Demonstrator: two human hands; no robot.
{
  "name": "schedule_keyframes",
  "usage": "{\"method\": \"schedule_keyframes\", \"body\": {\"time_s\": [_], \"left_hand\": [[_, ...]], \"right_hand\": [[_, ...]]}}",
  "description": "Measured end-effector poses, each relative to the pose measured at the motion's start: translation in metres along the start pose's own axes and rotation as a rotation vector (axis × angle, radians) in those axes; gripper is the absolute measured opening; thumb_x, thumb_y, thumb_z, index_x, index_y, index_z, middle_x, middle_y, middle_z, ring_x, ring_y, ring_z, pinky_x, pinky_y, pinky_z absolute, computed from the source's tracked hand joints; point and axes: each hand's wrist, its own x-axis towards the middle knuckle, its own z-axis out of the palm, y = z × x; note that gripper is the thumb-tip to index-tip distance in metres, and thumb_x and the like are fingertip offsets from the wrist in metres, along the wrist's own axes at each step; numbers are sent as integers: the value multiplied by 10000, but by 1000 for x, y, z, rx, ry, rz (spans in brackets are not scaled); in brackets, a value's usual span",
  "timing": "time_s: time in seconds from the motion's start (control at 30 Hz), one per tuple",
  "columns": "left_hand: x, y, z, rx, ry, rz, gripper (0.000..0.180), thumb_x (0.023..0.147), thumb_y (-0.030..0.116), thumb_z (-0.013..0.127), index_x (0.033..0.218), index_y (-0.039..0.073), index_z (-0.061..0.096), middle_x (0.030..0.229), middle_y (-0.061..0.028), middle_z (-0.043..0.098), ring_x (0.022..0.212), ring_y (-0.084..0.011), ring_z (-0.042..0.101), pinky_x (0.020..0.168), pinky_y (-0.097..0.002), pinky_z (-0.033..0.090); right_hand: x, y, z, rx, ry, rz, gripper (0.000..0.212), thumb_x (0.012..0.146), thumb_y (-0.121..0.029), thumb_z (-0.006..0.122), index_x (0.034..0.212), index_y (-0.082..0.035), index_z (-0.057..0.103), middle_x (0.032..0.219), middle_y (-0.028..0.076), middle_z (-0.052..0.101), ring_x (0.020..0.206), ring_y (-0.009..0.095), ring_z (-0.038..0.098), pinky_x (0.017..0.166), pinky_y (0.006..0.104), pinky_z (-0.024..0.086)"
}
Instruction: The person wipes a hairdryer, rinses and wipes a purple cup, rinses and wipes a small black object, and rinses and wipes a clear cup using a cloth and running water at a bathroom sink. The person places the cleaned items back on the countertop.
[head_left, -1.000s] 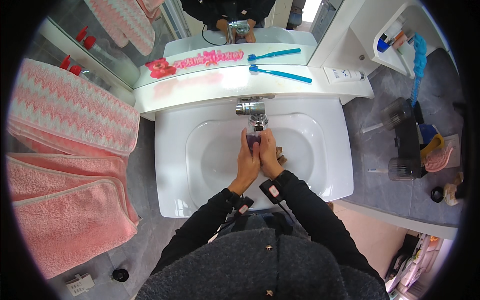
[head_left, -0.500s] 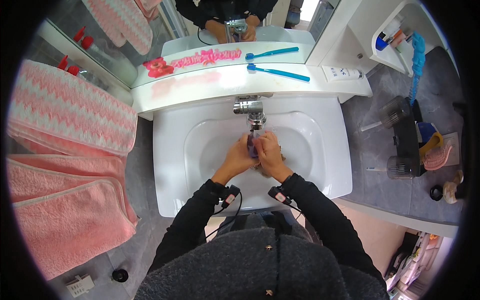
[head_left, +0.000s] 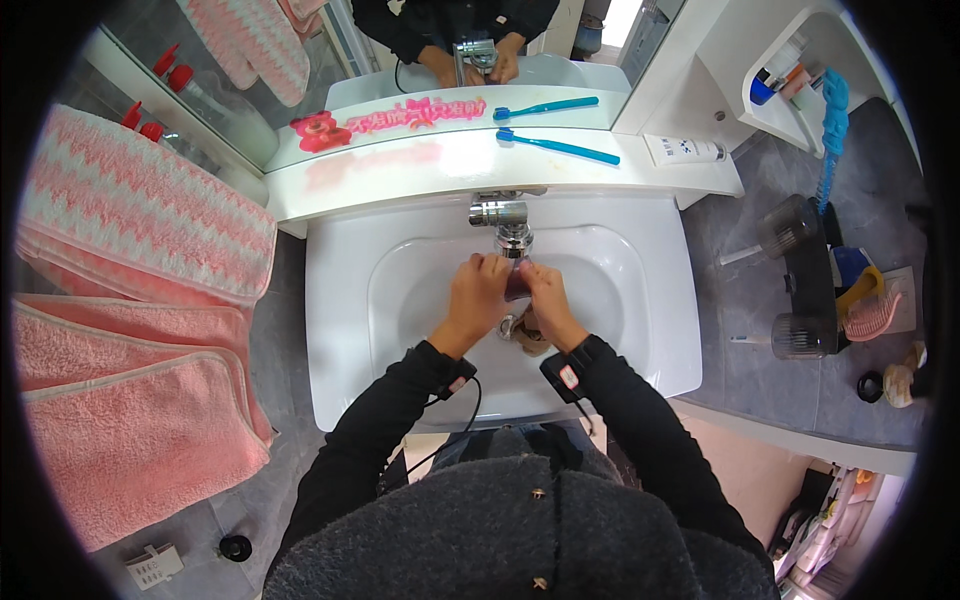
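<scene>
Over the white sink [head_left: 655,290], below the chrome faucet [head_left: 500,214], my left hand [head_left: 476,298] and my right hand [head_left: 550,306] are close together. Between them they grip a small dark purple, soft-looking item [head_left: 517,284], mostly hidden by the fingers, so its kind does not show. Both hands are closed around its sides. Lower in the basin, beside the round drain [head_left: 508,326], lies a crumpled brownish item [head_left: 533,343], partly covered by my right hand and wrist.
A white ledge [head_left: 400,175] behind the sink carries a blue toothbrush [head_left: 560,147] and a white tube [head_left: 686,150]. Pink towels [head_left: 140,430] hang at the left. At the right, a dark cup holder [head_left: 810,290] and a pink comb [head_left: 873,317] are on the grey surface.
My hands have turned and moved slightly apart, the left rising a little, with the purple item still between them. The drain and the brownish item in the basin now show more.
</scene>
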Motion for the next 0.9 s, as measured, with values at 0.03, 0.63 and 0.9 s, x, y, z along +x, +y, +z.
{"method": "schedule_keyframes", "body": {"time_s": [0.03, 0.63, 0.9], "left_hand": [[-1, 2, 4, 170, 205, 165, 450, 619, 307, 805, 908, 46, 580, 781, -112, 670, 718, -337, 656, 643, -445, 521], [-5, -30, -5, -788, -760, -463, 505, 662, 144, 809, 1114, 52, 602, 961, -134, 689, 818, -355, 666, 721, -387, 529], [-13, -3, 8, -135, -155, -300, 514, 689, 154, 811, 1136, 41, 581, 942, -169, 672, 886, -306, 673, 763, -356, 530]], "right_hand": [[3, 0, 4, 168, 104, 127, 327, 1008, -226, 519, 946, 79, 615, 791, 32, 641, 701, 141, 553, 697, 290, 482], [17, 3, -11, -540, -249, -173, 374, 1004, -244, 509, 800, 62, 581, 662, 94, 579, 619, 169, 503, 608, 361, 444], [29, 11, 6, -779, -99, -201, 339, 1002, -251, 502, 910, 48, 631, 697, 130, 617, 636, 165, 530, 623, 360, 456]]}}
